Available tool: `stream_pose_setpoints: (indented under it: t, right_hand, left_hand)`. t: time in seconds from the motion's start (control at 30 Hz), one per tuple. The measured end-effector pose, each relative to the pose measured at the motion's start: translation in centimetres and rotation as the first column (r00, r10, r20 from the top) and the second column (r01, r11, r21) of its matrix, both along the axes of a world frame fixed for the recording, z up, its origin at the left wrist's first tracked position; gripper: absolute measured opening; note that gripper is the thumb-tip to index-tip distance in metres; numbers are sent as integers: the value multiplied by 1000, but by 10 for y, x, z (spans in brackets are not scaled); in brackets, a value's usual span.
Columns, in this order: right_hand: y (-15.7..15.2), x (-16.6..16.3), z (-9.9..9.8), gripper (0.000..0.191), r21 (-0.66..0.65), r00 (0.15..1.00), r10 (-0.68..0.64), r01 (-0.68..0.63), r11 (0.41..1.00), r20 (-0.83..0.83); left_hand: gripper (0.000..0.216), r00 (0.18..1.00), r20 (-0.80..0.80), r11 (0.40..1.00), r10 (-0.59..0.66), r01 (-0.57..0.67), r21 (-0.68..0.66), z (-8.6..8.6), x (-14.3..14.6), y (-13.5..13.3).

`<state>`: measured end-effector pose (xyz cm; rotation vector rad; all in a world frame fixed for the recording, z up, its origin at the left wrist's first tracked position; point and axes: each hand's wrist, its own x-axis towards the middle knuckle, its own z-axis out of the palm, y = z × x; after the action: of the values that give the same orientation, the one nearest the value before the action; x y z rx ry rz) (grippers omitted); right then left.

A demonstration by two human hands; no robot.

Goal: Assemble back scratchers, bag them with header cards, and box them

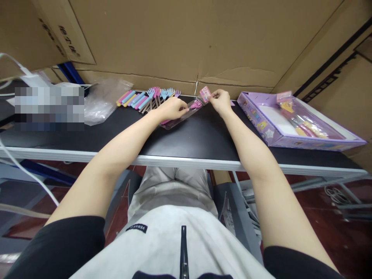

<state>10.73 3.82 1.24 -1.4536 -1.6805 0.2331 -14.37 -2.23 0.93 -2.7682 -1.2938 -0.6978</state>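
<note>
On the black table [192, 139] lies a clear plastic packet [180, 116] with a pink toy fork inside and a pink header card [205, 94] at its far end. My left hand [171, 108] rests on the packet, fingers curled and pressing it down. My right hand [221, 100] pinches the header card at the packet's top end. Just beyond my left hand lies a row of loose pink, blue and yellow toy forks [148, 98].
A purple display box [267, 128] holding finished packets stands at the right. A crumpled clear plastic bag [101, 101] lies at the left. Cardboard walls [186, 38] rise right behind the table. White cables hang at the left edge.
</note>
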Motion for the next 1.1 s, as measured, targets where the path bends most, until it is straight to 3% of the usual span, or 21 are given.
stream_pose_setpoints:
  t: [0.47, 0.8, 0.93, 1.1]
  right_hand:
    - [-14, -16, 0, 19, -155, 999, 40, -44, 987, -26]
    - [2, -8, -10, 24, -95, 993, 32, -21, 995, 113]
    - [3, -8, -10, 21, -97, 990, 39, -27, 995, 133]
    - [1, -7, -8, 20, -95, 987, 28, -13, 995, 156]
  left_hand:
    - [34, 999, -30, 999, 17, -19, -47, 4, 2, -5]
    - [33, 998, -42, 999, -36, 37, 15, -4, -2, 7]
    - [37, 992, -115, 998, 41, -34, 58, -4, -2, 7]
    - [31, 980, -185, 996, 77, -82, -17, -5, -4, 6]
